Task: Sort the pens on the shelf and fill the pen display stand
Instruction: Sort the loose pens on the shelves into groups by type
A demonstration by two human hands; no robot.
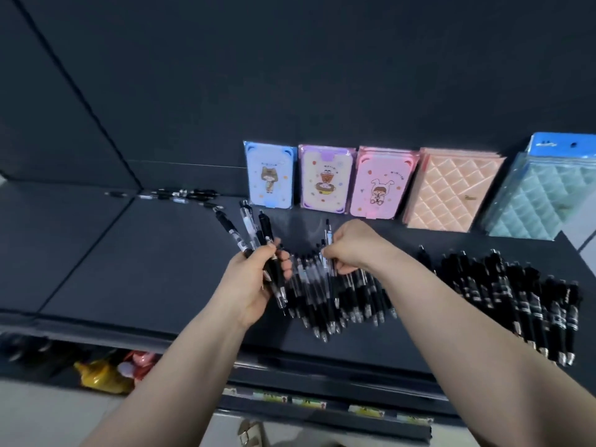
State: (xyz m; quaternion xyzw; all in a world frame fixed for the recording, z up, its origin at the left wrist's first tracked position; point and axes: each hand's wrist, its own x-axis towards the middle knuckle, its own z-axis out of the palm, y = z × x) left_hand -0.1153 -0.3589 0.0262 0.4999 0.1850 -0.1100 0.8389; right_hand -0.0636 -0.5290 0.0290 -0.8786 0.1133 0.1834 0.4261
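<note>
The left hand [254, 279] grips a fanned bunch of pens [248, 230] in curled fingers, just left of the pen pile [338, 291] on the shelf [129, 253]. The right hand [351, 246] pinches one pen [328, 233] upright over that pile.

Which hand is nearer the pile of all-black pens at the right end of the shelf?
Right. The right hand pinches a pen at the middle pile, just left of the all-black pens; the left hand, gripping a bunch of pens, is farther left.
</note>
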